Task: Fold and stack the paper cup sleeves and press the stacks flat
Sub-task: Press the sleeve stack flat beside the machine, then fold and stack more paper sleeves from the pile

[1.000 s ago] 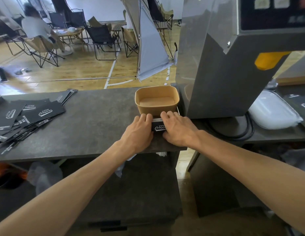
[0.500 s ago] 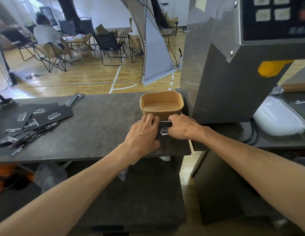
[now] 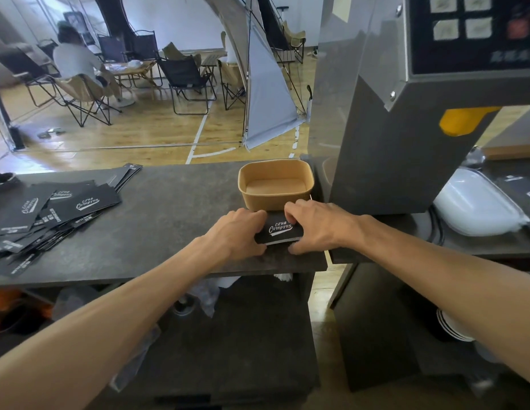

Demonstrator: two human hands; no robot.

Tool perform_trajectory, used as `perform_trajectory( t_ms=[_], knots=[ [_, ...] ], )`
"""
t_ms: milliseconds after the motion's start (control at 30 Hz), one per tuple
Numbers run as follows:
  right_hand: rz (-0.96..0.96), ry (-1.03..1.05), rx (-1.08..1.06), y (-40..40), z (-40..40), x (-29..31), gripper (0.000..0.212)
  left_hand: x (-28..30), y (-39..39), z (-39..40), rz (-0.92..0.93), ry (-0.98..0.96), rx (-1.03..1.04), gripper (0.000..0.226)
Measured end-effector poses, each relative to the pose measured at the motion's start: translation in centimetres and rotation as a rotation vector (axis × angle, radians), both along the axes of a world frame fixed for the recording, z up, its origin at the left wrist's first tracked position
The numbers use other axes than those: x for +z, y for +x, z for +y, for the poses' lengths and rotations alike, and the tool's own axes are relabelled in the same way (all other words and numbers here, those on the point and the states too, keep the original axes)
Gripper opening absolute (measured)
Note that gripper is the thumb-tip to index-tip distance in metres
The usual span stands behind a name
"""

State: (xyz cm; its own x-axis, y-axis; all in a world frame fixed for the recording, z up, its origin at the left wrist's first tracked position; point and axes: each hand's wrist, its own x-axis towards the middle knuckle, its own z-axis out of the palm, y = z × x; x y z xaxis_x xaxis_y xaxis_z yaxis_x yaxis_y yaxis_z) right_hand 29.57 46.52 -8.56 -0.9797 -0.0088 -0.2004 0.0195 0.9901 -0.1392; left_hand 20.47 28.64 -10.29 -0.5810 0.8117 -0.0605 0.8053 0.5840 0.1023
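Moved: both hands spread apart since earlier, baring the stack's logo | left hand (image 3: 238, 232) and right hand (image 3: 315, 224) grip the folded sleeve stack (image 3: 279, 231) with curled fingers, at the counter's (image 3: 169, 220) near edge | behind it touching: kraft tray (image 3: 276, 184) | far left: unfolded sleeves (image 3: 53, 208)

Your two arms are bare from the frame's bottom edge to the wrists, with no sleeve showing. Your left hand (image 3: 238, 232) and right hand (image 3: 320, 224) carry no glove, ring or watch.
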Motion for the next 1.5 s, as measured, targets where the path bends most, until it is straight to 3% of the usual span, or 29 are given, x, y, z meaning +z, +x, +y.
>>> perform_trajectory(
  t_ms=[200,667,833,1100,1367,1500],
  knots=[
    [0.046,0.029,0.050,-0.4,0.1,-0.8,0.045,-1.0,-1.4,-0.4,-0.091,-0.016,-0.012,0.039],
    [-0.006,0.029,0.020,-0.1,0.0,-1.5,0.043,-1.5,-1.5,-1.1,-0.078,-0.013,-0.034,0.037],
    [0.169,-0.001,0.035,-1.7,-2.5,0.0,0.034,-0.2,-1.5,-2.5,-0.056,0.096,-0.014,0.032],
    [0.214,-0.024,0.185,-9.8,-12.2,0.4,0.025,-0.6,-7.2,-13.0,0.021,0.258,0.196,0.023],
    [0.128,-0.030,0.215,-21.0,-24.6,-1.2,0.026,-0.8,-16.7,-27.8,0.224,0.228,0.455,0.022],
    [0.102,-0.006,0.162,-25.4,-28.3,-2.3,0.031,-1.1,-21.0,-30.7,0.216,0.185,0.508,0.024]
  ],
)
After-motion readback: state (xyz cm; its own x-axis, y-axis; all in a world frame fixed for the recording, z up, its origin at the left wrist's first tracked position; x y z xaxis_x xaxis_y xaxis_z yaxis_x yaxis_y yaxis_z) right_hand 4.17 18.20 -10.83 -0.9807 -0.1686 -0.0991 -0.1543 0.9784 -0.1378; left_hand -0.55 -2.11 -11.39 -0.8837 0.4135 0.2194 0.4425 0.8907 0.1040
